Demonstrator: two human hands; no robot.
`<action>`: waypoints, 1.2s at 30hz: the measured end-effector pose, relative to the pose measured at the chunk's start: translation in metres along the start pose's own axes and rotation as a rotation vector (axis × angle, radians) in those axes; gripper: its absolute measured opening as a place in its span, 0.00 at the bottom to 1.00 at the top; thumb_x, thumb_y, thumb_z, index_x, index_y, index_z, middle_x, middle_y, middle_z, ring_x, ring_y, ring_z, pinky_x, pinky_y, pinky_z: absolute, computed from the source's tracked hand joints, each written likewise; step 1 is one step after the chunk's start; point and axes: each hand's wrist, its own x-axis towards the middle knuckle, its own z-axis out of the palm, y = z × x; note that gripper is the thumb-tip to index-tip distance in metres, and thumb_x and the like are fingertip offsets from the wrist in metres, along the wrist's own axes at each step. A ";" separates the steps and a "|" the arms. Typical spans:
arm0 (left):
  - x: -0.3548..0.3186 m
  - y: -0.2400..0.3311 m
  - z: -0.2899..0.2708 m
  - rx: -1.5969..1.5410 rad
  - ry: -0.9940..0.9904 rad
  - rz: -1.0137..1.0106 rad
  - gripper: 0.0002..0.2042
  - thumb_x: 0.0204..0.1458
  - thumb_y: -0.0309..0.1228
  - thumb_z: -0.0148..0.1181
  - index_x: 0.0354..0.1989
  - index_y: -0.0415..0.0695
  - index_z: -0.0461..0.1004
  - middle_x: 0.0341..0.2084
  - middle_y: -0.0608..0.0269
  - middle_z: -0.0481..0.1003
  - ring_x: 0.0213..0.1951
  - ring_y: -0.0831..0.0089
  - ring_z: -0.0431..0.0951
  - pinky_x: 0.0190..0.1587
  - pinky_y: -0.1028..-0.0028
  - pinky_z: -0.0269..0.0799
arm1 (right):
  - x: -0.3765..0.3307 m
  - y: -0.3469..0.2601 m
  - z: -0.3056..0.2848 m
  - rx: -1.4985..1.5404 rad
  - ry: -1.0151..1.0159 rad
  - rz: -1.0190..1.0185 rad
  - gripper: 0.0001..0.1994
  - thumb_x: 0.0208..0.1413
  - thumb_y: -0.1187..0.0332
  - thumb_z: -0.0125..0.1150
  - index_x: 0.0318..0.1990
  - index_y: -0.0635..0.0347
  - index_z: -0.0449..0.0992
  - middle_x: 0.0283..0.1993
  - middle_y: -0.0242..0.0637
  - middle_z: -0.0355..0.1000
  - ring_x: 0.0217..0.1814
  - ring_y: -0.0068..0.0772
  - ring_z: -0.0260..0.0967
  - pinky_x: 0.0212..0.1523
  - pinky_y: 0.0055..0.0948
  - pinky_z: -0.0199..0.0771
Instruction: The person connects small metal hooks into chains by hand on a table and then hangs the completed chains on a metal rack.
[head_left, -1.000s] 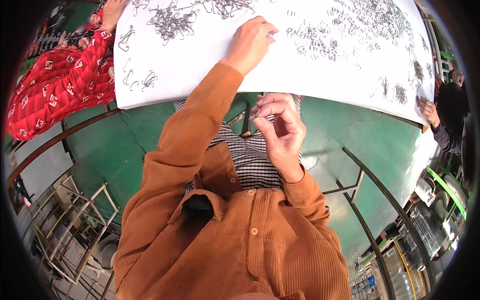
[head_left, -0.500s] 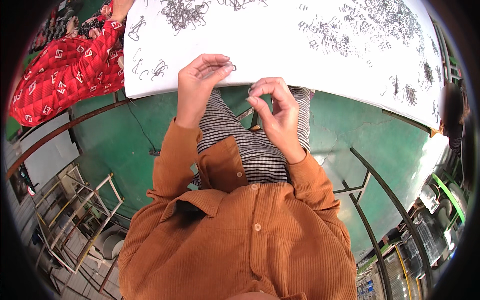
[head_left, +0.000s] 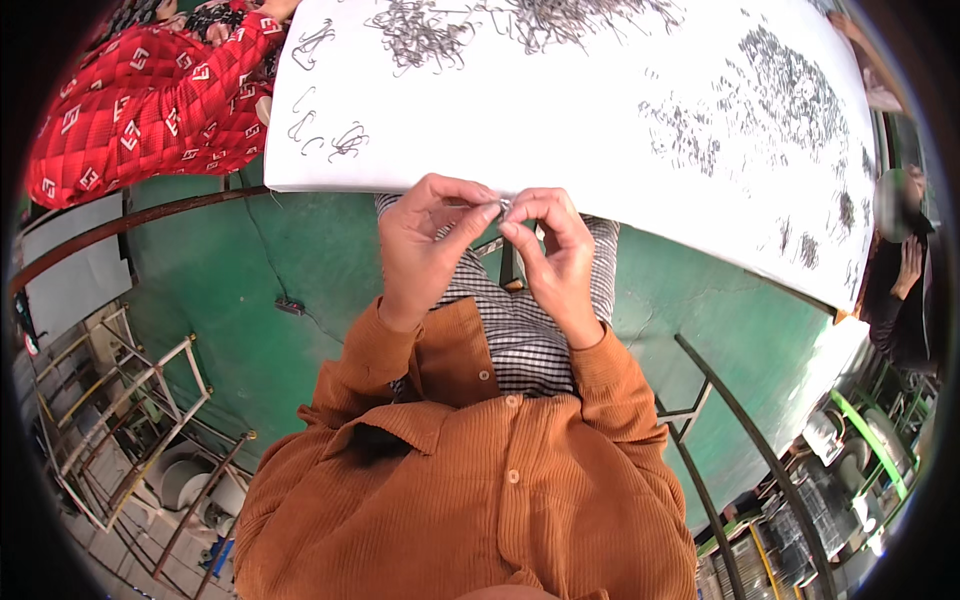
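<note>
My left hand (head_left: 425,245) and my right hand (head_left: 555,258) meet over my lap, just off the near edge of the white-covered table (head_left: 540,125). Thumb and fingers of both are pinched on a small dark piece of bent wire (head_left: 504,208), which shows only in part between the fingertips. Whether this is one piece or two joined ones, I cannot make out. Bent wire hooks (head_left: 425,38) lie tangled in a heap beyond my hands, and a few loose hooks (head_left: 348,142) rest near the table's left corner.
Many small dark wire pieces (head_left: 790,95) spread over the table's right side. At the left sits a person in a red patterned sleeve (head_left: 150,110); another person's hand (head_left: 908,266) shows at the far right. Metal frames (head_left: 130,430) and a dark rail (head_left: 760,450) stand on the green floor.
My hands were apart, the left over the table edge with a small wire piece. They have come together, the left moving toward me and rightward. The view has shifted slightly.
</note>
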 end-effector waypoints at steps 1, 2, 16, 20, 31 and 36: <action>-0.001 -0.003 -0.002 0.004 -0.007 0.014 0.06 0.51 0.16 0.60 0.36 0.34 0.73 0.35 0.58 0.78 0.39 0.74 0.79 0.42 0.77 0.78 | -0.002 0.000 0.001 0.027 -0.012 0.013 0.05 0.47 0.80 0.65 0.31 0.62 0.75 0.36 0.35 0.70 0.40 0.30 0.69 0.42 0.28 0.69; -0.001 -0.005 -0.003 -0.016 -0.008 0.012 0.06 0.51 0.16 0.60 0.36 0.34 0.73 0.35 0.58 0.78 0.39 0.74 0.79 0.42 0.78 0.78 | 0.000 0.000 0.002 0.016 -0.019 0.005 0.05 0.48 0.80 0.65 0.31 0.63 0.75 0.36 0.35 0.70 0.40 0.30 0.69 0.42 0.27 0.69; -0.005 -0.004 -0.018 -0.075 0.042 0.065 0.06 0.51 0.15 0.59 0.36 0.33 0.72 0.34 0.57 0.78 0.38 0.75 0.80 0.42 0.78 0.78 | 0.004 0.004 0.011 0.014 -0.083 0.093 0.04 0.52 0.79 0.63 0.34 0.65 0.75 0.39 0.36 0.69 0.40 0.26 0.68 0.43 0.24 0.71; -0.009 -0.003 -0.018 -0.082 0.070 0.057 0.05 0.51 0.14 0.58 0.36 0.33 0.72 0.34 0.57 0.78 0.38 0.75 0.80 0.43 0.77 0.78 | 0.004 -0.001 0.014 0.010 -0.092 0.087 0.04 0.52 0.78 0.63 0.34 0.64 0.75 0.39 0.36 0.70 0.41 0.27 0.69 0.42 0.25 0.71; -0.019 0.013 -0.018 0.012 -0.017 0.124 0.09 0.48 0.09 0.57 0.34 0.36 0.69 0.36 0.54 0.75 0.40 0.73 0.76 0.45 0.76 0.74 | 0.164 0.040 0.011 -0.785 0.319 -0.381 0.06 0.48 0.70 0.64 0.31 0.63 0.79 0.30 0.38 0.74 0.33 0.34 0.73 0.33 0.35 0.72; -0.025 0.011 -0.004 0.110 0.036 0.171 0.10 0.47 0.09 0.57 0.34 0.35 0.70 0.36 0.52 0.75 0.40 0.69 0.76 0.44 0.75 0.75 | 0.241 0.074 0.057 -1.143 0.046 0.070 0.07 0.43 0.71 0.63 0.32 0.60 0.80 0.39 0.43 0.73 0.45 0.42 0.70 0.42 0.40 0.71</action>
